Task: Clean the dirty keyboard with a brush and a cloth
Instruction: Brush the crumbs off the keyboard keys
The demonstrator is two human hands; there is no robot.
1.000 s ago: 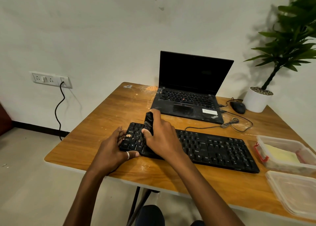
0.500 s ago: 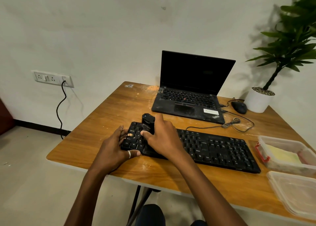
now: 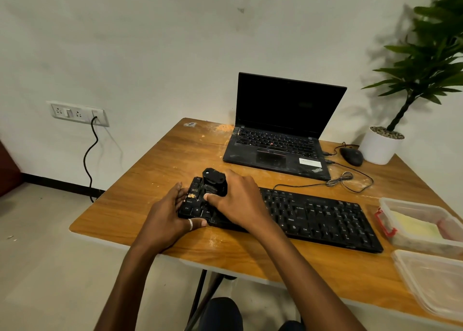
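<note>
Person's view down at two bare hands on a wooden counter [image 3: 155, 170]. Left hand [image 3: 172, 218], ring on thumb, is clamped on the near-left corner of a black keyboard [image 3: 313, 218], thumb on the front edge & fingers along the left end, steadying it. Right hand [image 3: 238, 200] is wrapped round a chunky black brush [image 3: 214, 181], pressed down onto the keys just beyond the left hand. Bristles not visible, so contact w/ the keys is a judgement. A tan clump of crumbs [image 3: 191, 195] sits on the keys betw. the two hands, just left of the brush. Key relation: the keyboard's long axis runs away to the right of the right hand, so most uncleaned keys lie that way; right hand is the nearer one for sweeping along it, probably w/ the left staying as anchor. Crumb dust is scattered on the counter near the front edge. Well to the right: two clear plastic tubs [image 3: 421, 223], one w/ something pale yellow inside, poss. the cloth, can't tell. Beyond the hands: open dark laptop [image 3: 280, 130], mouse [image 3: 352, 155] w/ coiled cable, potted plant [image 3: 383, 142]. Behind, a white wall w/ socket strip [image 3: 75, 112] far left.
</note>
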